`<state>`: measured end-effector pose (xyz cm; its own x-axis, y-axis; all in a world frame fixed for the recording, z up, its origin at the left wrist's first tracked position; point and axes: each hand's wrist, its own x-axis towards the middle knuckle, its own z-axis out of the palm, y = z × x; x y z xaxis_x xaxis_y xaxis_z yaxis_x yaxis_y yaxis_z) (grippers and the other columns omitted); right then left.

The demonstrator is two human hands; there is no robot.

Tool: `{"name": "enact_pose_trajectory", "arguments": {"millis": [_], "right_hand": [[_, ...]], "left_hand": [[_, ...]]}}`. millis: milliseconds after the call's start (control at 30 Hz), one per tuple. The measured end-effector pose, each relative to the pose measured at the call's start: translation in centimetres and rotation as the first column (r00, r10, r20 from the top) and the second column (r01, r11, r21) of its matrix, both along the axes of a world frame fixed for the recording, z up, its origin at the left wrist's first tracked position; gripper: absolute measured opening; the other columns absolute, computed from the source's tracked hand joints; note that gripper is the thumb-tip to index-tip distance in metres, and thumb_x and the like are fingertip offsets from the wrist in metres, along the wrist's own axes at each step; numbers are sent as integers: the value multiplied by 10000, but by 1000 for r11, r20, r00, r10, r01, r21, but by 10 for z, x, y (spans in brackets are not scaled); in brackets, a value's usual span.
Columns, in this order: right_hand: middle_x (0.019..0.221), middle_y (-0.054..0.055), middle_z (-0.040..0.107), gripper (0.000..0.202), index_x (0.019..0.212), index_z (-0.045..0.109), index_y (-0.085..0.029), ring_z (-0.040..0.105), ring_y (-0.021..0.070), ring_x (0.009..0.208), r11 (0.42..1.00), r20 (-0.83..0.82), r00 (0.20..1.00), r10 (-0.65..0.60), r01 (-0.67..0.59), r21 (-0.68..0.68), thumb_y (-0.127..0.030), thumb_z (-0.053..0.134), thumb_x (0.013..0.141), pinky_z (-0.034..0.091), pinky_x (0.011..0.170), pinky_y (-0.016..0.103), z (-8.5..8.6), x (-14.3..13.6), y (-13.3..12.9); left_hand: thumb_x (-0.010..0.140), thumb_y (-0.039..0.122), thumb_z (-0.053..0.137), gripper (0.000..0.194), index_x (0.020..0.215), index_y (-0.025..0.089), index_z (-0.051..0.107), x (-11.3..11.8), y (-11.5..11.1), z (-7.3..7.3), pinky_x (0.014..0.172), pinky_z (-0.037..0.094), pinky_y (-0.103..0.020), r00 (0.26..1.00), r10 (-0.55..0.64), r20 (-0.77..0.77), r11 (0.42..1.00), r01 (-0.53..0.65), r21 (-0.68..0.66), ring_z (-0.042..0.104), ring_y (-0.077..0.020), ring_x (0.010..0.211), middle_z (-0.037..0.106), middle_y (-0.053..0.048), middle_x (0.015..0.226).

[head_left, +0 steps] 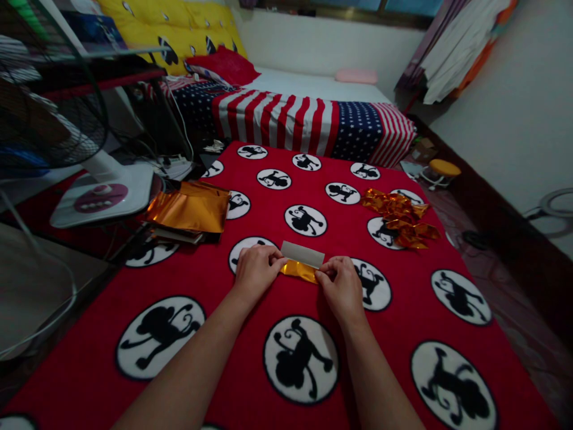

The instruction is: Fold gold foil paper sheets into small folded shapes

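Between my two hands lies a sheet of gold foil paper (pixel 299 270), its near part folded over with the shiny side up and its far part showing a plain grey back. My left hand (pixel 259 264) pinches the left end of the fold between thumb and fingers. At the right end, my right hand (pixel 341 283) grips the paper the same way. The sheet rests on a red cloth (pixel 233 382) printed with black monkeys in white circles. A stack of gold foil sheets (pixel 192 206) sits at the left edge, and several folded gold foil pieces (pixel 398 212) are heaped at the right.
A white fan base (pixel 107 191) stands left of the cloth, with cables nearby. Beyond the far edge is a bed with a stars-and-stripes cover (pixel 286 122). A yellow-topped stool (pixel 443 169) is on the floor at the right.
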<state>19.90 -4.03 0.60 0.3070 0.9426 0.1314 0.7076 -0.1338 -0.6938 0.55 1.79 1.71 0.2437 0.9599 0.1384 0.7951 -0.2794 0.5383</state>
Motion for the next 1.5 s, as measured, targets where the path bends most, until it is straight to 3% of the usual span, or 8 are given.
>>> {"name": "enact_pose_trajectory", "arguments": {"millis": [400, 1500], "right_hand": [[903, 45, 560, 140, 665, 587, -194, 579, 176, 787, 1000, 103, 994, -26, 28, -13, -193, 521, 787, 430, 723, 297, 4, -5, 0], [919, 33, 570, 153, 777, 556, -198, 575, 162, 803, 996, 302, 950, -81, 69, 49, -208, 450, 886, 360, 675, 279, -1, -13, -3]], "left_hand": [[804, 253, 539, 196, 755, 224, 727, 2, -2, 3, 708, 387, -304, 998, 43, -46, 999, -41, 25, 627, -191, 758, 724, -16, 759], [777, 245, 566, 141, 731, 223, 697, 2, -2, -1, 696, 367, -300, 999, 44, -31, 998, -42, 41, 615, -181, 734, 703, 1, 706]]}}
